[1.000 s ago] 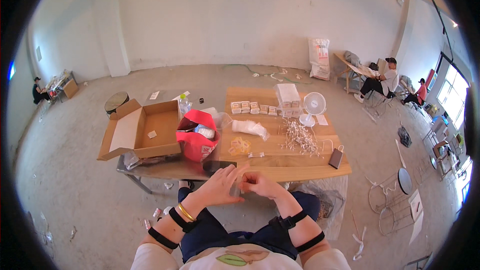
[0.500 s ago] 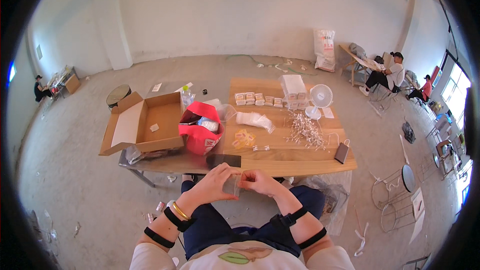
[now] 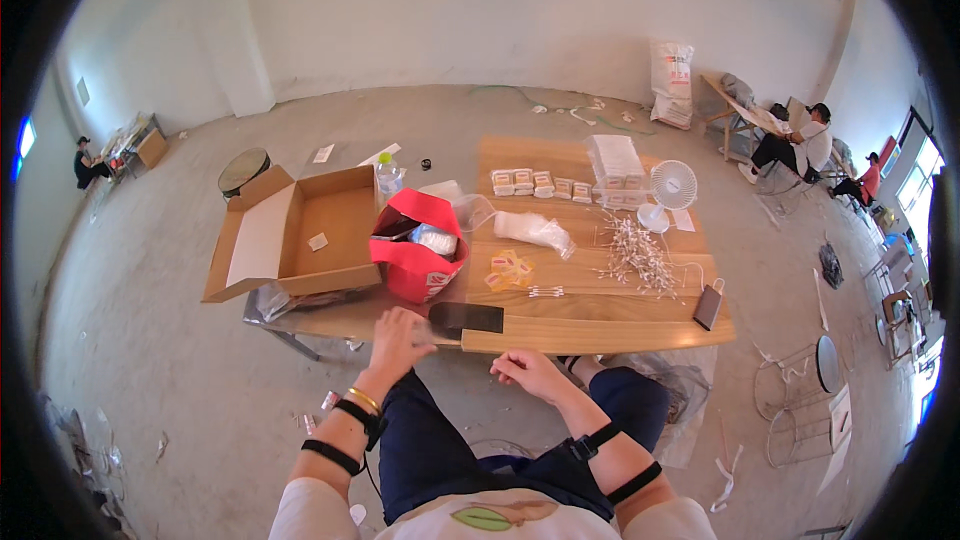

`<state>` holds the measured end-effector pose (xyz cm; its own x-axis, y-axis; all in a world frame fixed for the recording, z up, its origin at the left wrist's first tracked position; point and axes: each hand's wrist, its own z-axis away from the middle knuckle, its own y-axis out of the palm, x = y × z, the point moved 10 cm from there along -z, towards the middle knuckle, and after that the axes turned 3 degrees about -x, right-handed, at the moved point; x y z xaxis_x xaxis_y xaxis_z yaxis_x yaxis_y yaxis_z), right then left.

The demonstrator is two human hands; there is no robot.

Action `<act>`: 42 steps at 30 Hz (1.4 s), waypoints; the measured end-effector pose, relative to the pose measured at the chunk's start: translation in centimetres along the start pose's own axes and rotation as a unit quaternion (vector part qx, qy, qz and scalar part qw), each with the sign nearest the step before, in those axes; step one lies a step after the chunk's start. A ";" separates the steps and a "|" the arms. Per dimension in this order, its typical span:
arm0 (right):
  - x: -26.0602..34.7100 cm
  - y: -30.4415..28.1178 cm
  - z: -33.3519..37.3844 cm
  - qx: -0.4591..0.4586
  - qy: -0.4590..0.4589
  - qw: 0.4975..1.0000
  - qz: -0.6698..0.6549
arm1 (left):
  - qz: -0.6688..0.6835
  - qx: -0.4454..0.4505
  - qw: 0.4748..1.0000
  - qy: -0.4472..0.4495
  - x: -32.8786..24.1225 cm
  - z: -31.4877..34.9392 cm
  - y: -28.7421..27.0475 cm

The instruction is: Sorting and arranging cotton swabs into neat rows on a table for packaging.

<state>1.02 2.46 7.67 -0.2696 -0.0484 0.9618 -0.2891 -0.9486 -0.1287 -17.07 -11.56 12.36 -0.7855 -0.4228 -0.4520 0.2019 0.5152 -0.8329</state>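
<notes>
My left hand (image 3: 398,345) is over the table's front edge, left of a flat black item (image 3: 466,317). Its fingers are curved round a small clear plastic piece (image 3: 424,334), blurred, so its exact kind does not show. My right hand (image 3: 528,371) is in front of the table edge above my lap. Its fingers are curled together, and nothing shows in them. Beyond the black item lie a few cotton swabs (image 3: 546,291) in a short row and several yellow-orange paper cards (image 3: 510,270). A loose heap of cotton swabs (image 3: 640,258) lies farther right.
A red bag (image 3: 418,275) stands beside an open cardboard box (image 3: 335,205) and a bottle (image 3: 389,177). Clear plastic bags (image 3: 535,230), small packs (image 3: 523,182), a clear container (image 3: 617,172), a white fan (image 3: 672,190) and a dark rectangular device (image 3: 709,306) are on the table (image 3: 600,328). Other people sit farther away.
My hands, close together around the clear piece before, are now apart. The left has moved left with the piece; the right has let go and moved right. The whole view has shifted slightly.
</notes>
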 end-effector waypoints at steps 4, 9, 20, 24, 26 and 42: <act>-2.5 -0.9 -0.4 0.006 0.028 1.000 0.002 | -0.058 0.004 0.995 -0.084 6.2 -1.2 2.8; -4.6 -0.7 -1.2 0.025 0.075 0.997 0.007 | -0.072 0.032 0.995 -0.055 8.9 -2.2 7.1; -7.5 -1.6 -2.6 0.025 0.115 0.992 -0.038 | -0.001 0.105 0.994 0.021 7.7 -5.5 10.1; -8.1 -1.7 -2.5 0.018 0.118 0.992 -0.041 | -0.025 0.150 0.986 0.063 5.2 -6.4 10.2; -8.6 -1.7 -2.5 0.017 0.121 0.991 -0.048 | -0.046 0.159 0.983 0.075 4.4 -6.6 10.5; -10.6 -10.5 -0.6 -0.129 0.110 0.983 -0.072 | 0.043 0.179 0.970 0.156 -7.6 -8.5 13.7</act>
<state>6.37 13.10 -1.37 -0.3937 0.1762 0.9022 -0.5537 -0.8289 -0.0798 -13.28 5.01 7.11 -0.8849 -0.1144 -0.4516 0.4203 0.2223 -0.8797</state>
